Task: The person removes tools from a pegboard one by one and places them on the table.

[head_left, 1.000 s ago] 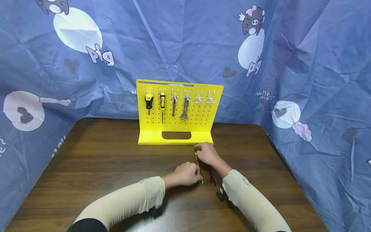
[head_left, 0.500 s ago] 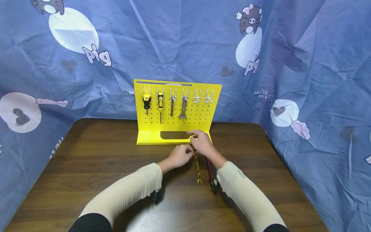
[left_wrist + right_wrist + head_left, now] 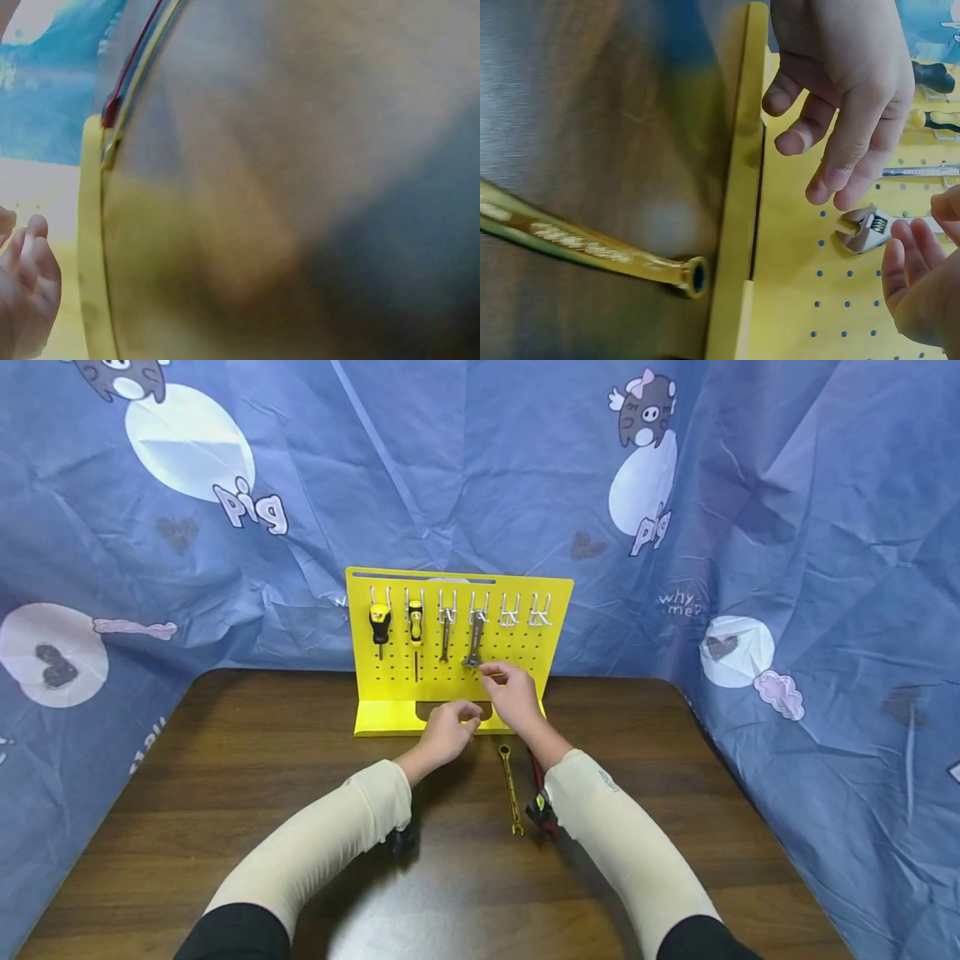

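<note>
My right hand (image 3: 513, 693) is raised in front of the yellow pegboard (image 3: 517, 652), fingers loosely bent and holding nothing. Its fingertips come close to the lower end of a hanging silver adjustable wrench (image 3: 476, 637); whether they touch cannot be told. Lower, over the board's base, my left hand (image 3: 446, 732) hovers with relaxed fingers, nothing in them. A gold combination wrench (image 3: 512, 789) lies on the table below both hands, its ring end toward the board. Beside it is a red wrench (image 3: 537, 772), partly covered by the right wrist and its camera.
Two yellow-black screwdrivers (image 3: 380, 625) and a small wrench (image 3: 446, 637) hang left of the adjustable wrench. The two rightmost hooks (image 3: 539, 610) carry no tools. A blue printed curtain (image 3: 420, 485) stands behind the wooden table (image 3: 247, 760).
Both hands have left the gold wrench, which stays on the table. They have moved forward and up toward the pegboard, the right one farther. The hanging tools look unmoved.
</note>
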Available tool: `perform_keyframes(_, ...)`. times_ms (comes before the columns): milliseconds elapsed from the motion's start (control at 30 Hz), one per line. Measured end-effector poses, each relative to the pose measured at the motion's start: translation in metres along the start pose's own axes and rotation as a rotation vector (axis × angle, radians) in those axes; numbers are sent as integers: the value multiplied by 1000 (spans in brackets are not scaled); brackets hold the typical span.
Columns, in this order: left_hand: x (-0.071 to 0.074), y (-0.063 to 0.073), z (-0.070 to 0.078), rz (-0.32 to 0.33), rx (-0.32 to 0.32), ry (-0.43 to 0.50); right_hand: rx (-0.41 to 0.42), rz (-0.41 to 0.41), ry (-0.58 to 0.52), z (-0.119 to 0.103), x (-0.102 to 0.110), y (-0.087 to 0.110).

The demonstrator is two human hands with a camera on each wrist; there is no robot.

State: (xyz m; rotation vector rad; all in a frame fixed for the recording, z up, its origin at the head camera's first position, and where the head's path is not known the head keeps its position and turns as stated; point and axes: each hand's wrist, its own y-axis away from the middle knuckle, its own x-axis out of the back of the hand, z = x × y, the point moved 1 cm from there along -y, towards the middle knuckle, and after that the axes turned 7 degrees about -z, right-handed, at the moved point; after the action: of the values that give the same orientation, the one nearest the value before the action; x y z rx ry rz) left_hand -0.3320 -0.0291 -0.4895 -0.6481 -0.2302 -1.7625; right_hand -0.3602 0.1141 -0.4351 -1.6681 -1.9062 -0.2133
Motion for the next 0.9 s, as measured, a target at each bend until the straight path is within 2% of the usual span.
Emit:
perform_keyframes(200,16,-17,-2,28,72,91,16,44,-22,-16,4,-16)
perform_keyframes(367,27,-29,-3,32,126,135,9,46,-51,-25,5,-28)
perform_keyframes(533,30,-37,-3,24,154,115,-15,34,-47,-32,2,-39)
perform_keyframes(767,28,-46,-1,29,159,83,-7,39,96,-40,1,-52)
perform_keyframes(900,29,-49,2,32,148,68,1,55,123,-42,3,-57)
